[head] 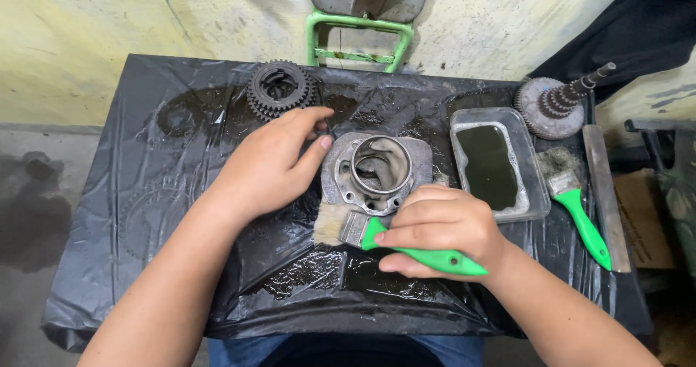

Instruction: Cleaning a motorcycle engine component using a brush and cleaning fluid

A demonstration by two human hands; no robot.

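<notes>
A grey metal engine cylinder with a round bore lies on black plastic sheeting over a table. My left hand rests against its left side, thumb touching the rim. My right hand grips a green-handled paintbrush; its pale bristles press against the cylinder's lower left edge.
A stack of dark gears sits at the back. A clear tray of dark liquid stands to the right, beside a second green-handled brush, a gear shaft and a flat metal file. A green metal frame stands behind the table.
</notes>
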